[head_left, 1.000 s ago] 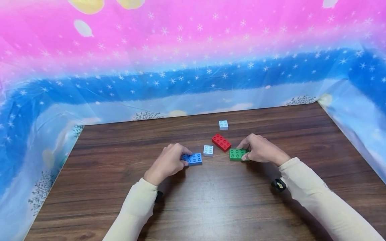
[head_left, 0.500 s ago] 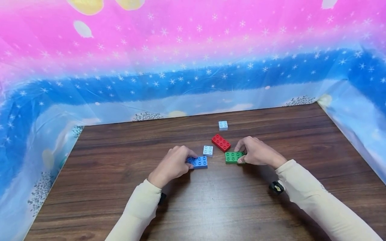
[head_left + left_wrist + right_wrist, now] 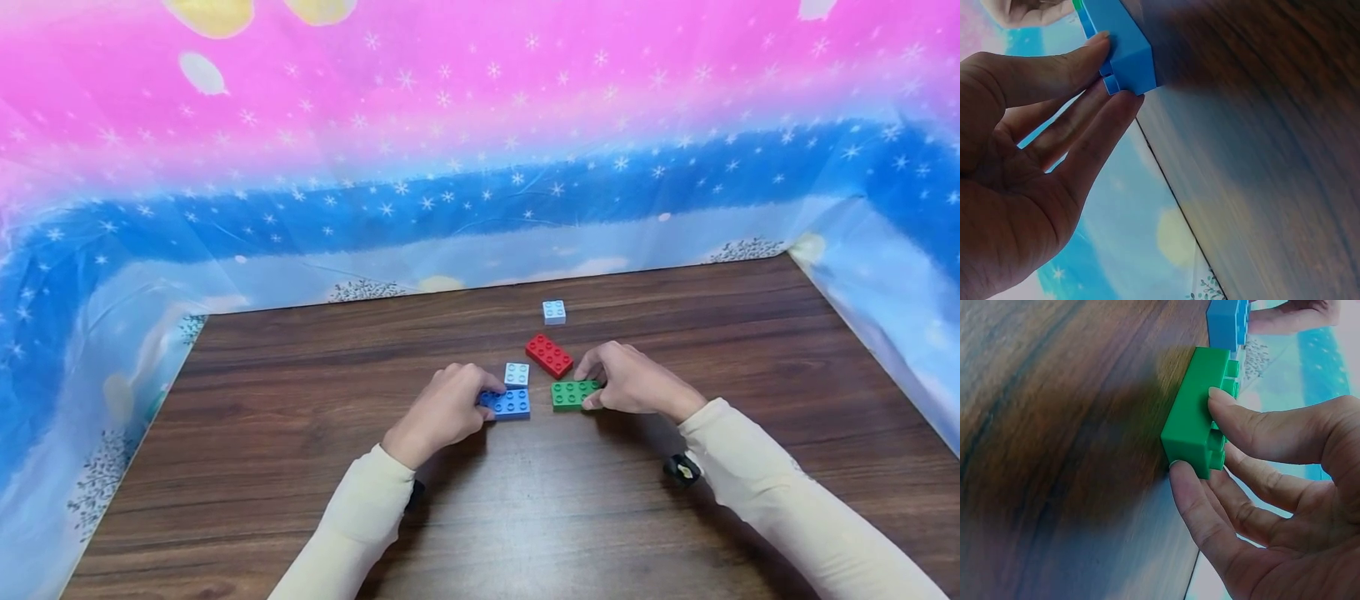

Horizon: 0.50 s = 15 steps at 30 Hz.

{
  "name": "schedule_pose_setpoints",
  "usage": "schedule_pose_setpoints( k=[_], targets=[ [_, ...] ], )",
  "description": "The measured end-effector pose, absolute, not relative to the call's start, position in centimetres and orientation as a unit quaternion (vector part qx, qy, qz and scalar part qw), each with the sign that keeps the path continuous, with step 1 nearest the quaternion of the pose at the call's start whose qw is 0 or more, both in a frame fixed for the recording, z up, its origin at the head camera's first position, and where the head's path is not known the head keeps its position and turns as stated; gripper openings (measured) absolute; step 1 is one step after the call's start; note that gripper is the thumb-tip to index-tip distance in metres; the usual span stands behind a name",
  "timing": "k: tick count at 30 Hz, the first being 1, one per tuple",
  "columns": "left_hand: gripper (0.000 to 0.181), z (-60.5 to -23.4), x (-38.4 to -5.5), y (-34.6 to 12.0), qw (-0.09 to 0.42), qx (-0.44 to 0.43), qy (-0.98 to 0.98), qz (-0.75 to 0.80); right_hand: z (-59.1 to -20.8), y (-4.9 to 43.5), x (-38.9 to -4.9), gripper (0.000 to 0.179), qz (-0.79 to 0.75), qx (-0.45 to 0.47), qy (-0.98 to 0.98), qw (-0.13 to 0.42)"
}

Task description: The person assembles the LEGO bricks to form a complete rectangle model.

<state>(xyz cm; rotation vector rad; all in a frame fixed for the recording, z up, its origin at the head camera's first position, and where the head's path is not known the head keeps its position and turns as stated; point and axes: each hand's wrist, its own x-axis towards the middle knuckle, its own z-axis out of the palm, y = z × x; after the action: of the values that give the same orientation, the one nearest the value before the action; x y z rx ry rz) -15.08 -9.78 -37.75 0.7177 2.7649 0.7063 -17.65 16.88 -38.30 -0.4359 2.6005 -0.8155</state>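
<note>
My left hand (image 3: 442,412) pinches the left end of a blue building brick (image 3: 512,405), which lies studs up on the table. In the left wrist view the thumb presses the long side of that blue brick (image 3: 1124,47). Opposite it, my right hand (image 3: 637,382) holds a green brick (image 3: 567,395) by its right end, with thumb and fingers around it in the right wrist view. A small gap separates the blue and green bricks, their short ends facing. Just behind the blue brick sits a white square brick (image 3: 517,374); the two look touching or nearly so.
A red brick (image 3: 549,356) lies slanted behind the green one, near the right fingertips. Farther back is a second white square brick (image 3: 553,312). The brown wooden table (image 3: 262,433) ends at a patterned cloth (image 3: 450,200) at the back and sides.
The left hand has slid the blue brick to the right. The right hand has brought the green brick left and slightly nearer, so the gap between them has narrowed.
</note>
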Motion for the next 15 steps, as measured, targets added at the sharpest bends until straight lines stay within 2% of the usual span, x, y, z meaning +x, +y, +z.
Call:
schedule_pose_setpoints(
  k=[15],
  targets=[
    [0.030,-38.01,-15.32,-9.07,0.098,0.245,0.933,0.245,-38.72,16.42,-17.64,0.027,-0.306,-0.164,0.919,0.189]
  ],
)
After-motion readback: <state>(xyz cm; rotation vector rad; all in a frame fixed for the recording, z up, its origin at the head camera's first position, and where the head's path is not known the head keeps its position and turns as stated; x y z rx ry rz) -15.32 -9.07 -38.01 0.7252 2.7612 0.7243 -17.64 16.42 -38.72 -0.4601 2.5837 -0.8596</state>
